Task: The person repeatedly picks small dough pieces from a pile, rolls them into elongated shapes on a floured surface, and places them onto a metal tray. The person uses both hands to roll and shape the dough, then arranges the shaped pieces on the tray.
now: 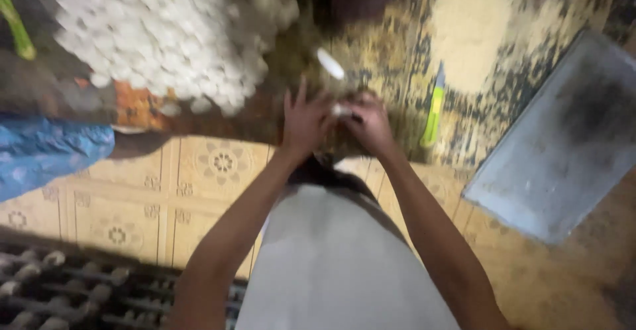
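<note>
Fingers of both hands meet at one spot over the patterned mat: a small white piece [342,110], blurred, pinched between them. Right hand [371,123] is curled, fingertips closed on the piece's right end. Left hand [306,119] touches its left end; index and other fingers [291,101] stick up and spread, so only thumb side seems to grip. Exact pinch unclear from motion blur.

Key relation: piece sits dead centre between the hands, long axis roughly left-right, neither hand clearly nearer.

Just beyond the fingertips, away from the body, a second white oblong piece [330,63] shows, tilted, apart from both hands; can't tell if it lies on the mat or is in the air.

Further out:
- big heap of white lumps [165,32], far-left of the hands
- green-handled knife [434,108], just right of right hand, long axis pointing away from the body
- grey metal tray [563,144], well right
- blue cloth [46,148], left edge
- patterned floor [132,204] near the body
</note>
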